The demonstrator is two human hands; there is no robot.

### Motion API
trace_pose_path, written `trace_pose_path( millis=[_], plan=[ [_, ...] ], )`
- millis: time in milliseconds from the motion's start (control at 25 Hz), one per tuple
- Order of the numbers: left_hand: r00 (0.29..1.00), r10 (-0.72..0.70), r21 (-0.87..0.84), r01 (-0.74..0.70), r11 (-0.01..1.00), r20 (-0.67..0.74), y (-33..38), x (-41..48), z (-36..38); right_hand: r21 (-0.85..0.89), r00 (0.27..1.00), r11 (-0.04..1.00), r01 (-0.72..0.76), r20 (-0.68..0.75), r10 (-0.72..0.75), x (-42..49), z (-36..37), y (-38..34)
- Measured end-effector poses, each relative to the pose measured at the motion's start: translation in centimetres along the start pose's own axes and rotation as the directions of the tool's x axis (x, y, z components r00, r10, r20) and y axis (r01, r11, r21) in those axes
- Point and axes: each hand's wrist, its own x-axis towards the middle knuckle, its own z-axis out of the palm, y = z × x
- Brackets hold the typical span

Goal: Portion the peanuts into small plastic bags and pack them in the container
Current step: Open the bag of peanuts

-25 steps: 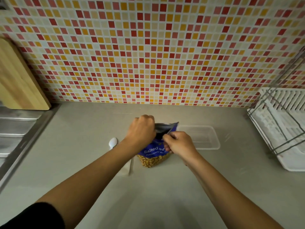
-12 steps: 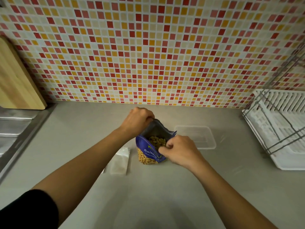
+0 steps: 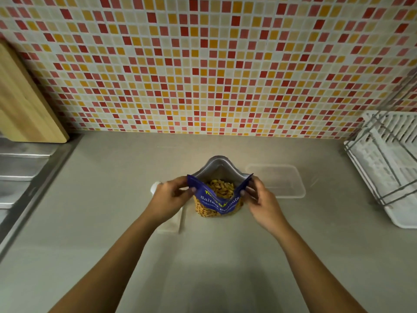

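Both hands pull open a blue bag of salted peanuts standing on the grey counter.

The peanut bag (image 3: 220, 195) stands upright on the counter (image 3: 225, 256), its mouth spread wide so the silver lining and the peanuts (image 3: 220, 188) inside show. The left hand (image 3: 168, 199) pinches the bag's left top corner between thumb and fingers; the right hand (image 3: 261, 201) pinches the right top corner the same way. Just right of the bag, touching or nearly so, lies a clear plastic container (image 3: 279, 180), flat on the counter. Left of the bag, partly under the left hand and wrist, lie small clear plastic bags (image 3: 173, 222); a white rounded object (image 3: 155, 185) peeks out beyond the left hand, too hidden to identify.
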Motion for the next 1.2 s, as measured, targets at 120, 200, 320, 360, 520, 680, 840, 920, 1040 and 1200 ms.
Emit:
trace_pose_path(
  millis=[120,200,320,360,520,680,840,920,1040,1200],
  plan=[
    [0.998,-0.066,-0.093,0.066,0.993,0.005,-0.2,0.8,1.2,0.12,0.999,0.993,0.013,-0.048,-0.007,0.4,0.8,1.2],
    [0.996,-0.088,-0.139,0.085,0.987,-0.014,-0.1,1.9,1.2,0.194,0.996,0.981,0.012,-0.087,0.005,1.0,1.1,1.5],
    [0.988,-0.12,-0.189,0.099,0.977,-0.1,0.3,3.8,0.7,0.229,0.988,0.973,0.024,-0.156,0.012,2.9,1.6,0.8],
    [0.984,-0.123,-0.183,0.099,0.978,-0.128,0.3,4.5,0.6,0.232,0.985,0.972,0.029,-0.169,0.011,3.6,1.7,0.7],
    [0.985,-0.126,-0.12,0.112,0.986,-0.119,0.0,5.9,0.0,0.237,0.984,0.971,0.029,-0.178,0.014,5.9,1.9,0.9],
    [0.993,-0.072,-0.024,0.07,0.997,-0.091,-0.9,6.0,-0.4,0.191,0.99,0.982,0.015,-0.143,0.013,6.5,1.5,1.7],
    [0.991,-0.066,0.011,0.068,0.998,-0.114,-1.3,6.0,0.0,0.182,0.991,0.983,-0.01,-0.13,0.034,6.5,1.7,1.5],
    [0.991,-0.063,0.04,0.068,0.997,-0.121,-1.3,6.0,0.0,0.181,0.985,0.983,0.005,-0.172,0.026,6.3,1.8,1.4],
    [0.978,-0.125,0.039,0.133,0.99,-0.167,-1.8,5.2,0.0,0.157,0.964,0.988,-0.003,-0.263,0.045,4.7,2.7,2.7],
    [0.96,-0.161,0.226,0.213,0.951,-0.229,-5.8,2.3,0.5,-0.213,0.962,0.973,-0.085,-0.272,0.024,-0.2,6.0,7.0]
  ],
)
